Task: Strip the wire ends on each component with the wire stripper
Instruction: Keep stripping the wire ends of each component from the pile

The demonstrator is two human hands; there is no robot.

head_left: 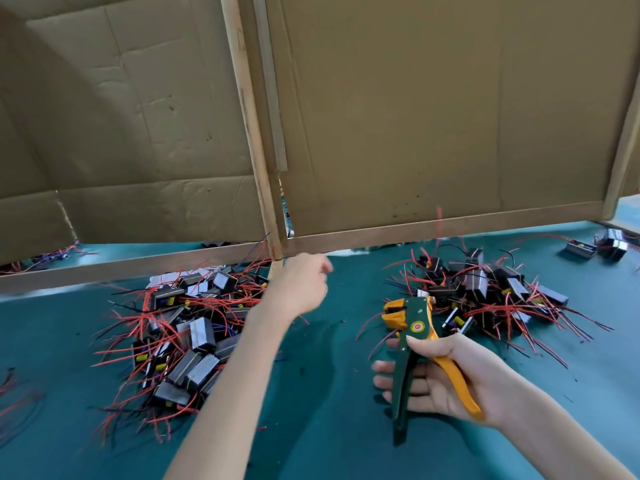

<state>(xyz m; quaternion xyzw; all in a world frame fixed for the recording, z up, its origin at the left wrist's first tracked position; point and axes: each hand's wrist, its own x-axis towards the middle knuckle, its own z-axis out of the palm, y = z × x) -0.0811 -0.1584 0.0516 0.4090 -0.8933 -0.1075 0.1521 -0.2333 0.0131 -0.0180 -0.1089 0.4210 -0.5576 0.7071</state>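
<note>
- Right hand (pixel 450 379): grips the stripper (pixel 414 320), thumb on the pivot, fingers curled round the green handle, yellow handle across the palm. The handles are spread and the head points up-left.
- Left hand (pixel 301 285): raised between the two piles, seen from the back and blurred; cannot tell whether it holds anything.
- Components: left pile (pixel 194 334) and right pile (pixel 485 289), red wires tangled, on the teal table (pixel 329 427).
- Cardboard (pixel 415 116): stands behind the piles.

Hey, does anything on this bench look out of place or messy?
Two components lie apart at the far right, away from the right pile. Bits of wire scrap dot the mat. Nothing looks damaged.
</note>
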